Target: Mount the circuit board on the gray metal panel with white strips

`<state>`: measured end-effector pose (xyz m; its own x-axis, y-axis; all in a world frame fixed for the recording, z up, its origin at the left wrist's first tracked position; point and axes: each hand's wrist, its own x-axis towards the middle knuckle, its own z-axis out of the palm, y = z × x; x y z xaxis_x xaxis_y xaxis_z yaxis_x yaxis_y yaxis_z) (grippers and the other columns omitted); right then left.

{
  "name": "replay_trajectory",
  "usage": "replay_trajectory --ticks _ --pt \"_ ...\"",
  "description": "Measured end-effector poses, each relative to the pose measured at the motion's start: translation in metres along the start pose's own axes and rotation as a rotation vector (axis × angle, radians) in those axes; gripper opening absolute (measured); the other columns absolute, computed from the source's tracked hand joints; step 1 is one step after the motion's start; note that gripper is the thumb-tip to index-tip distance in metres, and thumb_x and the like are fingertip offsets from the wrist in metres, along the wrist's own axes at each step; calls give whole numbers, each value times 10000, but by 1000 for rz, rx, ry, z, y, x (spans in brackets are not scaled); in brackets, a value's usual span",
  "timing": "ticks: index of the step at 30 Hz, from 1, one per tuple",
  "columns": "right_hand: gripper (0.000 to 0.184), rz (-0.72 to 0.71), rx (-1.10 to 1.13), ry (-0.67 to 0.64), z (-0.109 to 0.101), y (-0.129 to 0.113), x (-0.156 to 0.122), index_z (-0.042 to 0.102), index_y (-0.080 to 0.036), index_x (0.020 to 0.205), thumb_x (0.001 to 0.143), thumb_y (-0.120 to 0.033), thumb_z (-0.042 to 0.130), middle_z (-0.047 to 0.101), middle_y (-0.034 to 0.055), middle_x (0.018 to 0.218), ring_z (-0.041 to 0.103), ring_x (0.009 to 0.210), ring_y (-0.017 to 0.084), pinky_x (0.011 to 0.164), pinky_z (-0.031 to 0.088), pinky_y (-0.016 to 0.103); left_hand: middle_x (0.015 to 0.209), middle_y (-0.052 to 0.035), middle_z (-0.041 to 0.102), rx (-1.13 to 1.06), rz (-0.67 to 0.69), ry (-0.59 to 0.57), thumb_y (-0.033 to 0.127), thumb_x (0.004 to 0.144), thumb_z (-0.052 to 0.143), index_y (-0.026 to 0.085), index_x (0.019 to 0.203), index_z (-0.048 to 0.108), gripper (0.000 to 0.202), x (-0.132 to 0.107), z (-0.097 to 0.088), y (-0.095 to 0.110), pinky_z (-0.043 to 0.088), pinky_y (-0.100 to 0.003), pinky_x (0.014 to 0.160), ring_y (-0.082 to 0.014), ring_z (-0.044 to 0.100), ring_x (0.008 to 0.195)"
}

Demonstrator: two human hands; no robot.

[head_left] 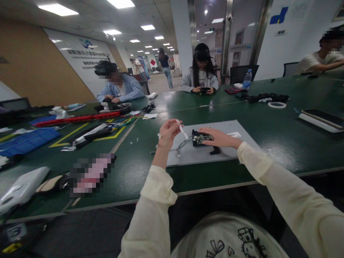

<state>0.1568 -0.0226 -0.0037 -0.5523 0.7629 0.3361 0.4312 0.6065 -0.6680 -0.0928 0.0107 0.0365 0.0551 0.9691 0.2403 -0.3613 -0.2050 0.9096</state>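
My left hand is raised above the green table, fingers pinched on a short white strip that hangs toward the right. My right hand rests flat, fingers stretched, on a small black device with a green circuit board. The device lies on a grey mat. Thin grey wires run from the device across the mat toward my left hand. A small black part lies on the mat just below my right wrist.
Two seated people with headsets work at the far side of the green table; another sits at the far right. Red and blue trays, tools and cables lie to the left. A water bottle, tape ring and phone lie right.
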Motion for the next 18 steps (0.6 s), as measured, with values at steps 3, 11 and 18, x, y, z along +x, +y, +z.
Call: replay_trajectory --ticks 3,11,18 --pt "508 117 417 83 10 -24 7 539 -198 1336 873 -397 596 583 108 1315 548 1213 230 1050 424 419 864 -26 725 23 58 -30 249 574 839 170 892 615 397 -6 12 -9 557 -295 763 -151 697 769" --pt "242 408 701 163 35 -42 11 696 -156 956 822 -355 666 719 89 923 683 854 165 571 504 176 779 -41 706 186 56 -24 350 565 835 143 854 618 416 -17 37 -27 563 -288 649 -171 686 708" --pt "209 416 648 239 32 -34 10 711 -134 831 815 -325 626 671 42 706 562 549 66 455 373 154 686 -43 701 290 131 135 374 606 797 141 769 616 338 -13 35 -27 545 -245 571 -157 676 631"
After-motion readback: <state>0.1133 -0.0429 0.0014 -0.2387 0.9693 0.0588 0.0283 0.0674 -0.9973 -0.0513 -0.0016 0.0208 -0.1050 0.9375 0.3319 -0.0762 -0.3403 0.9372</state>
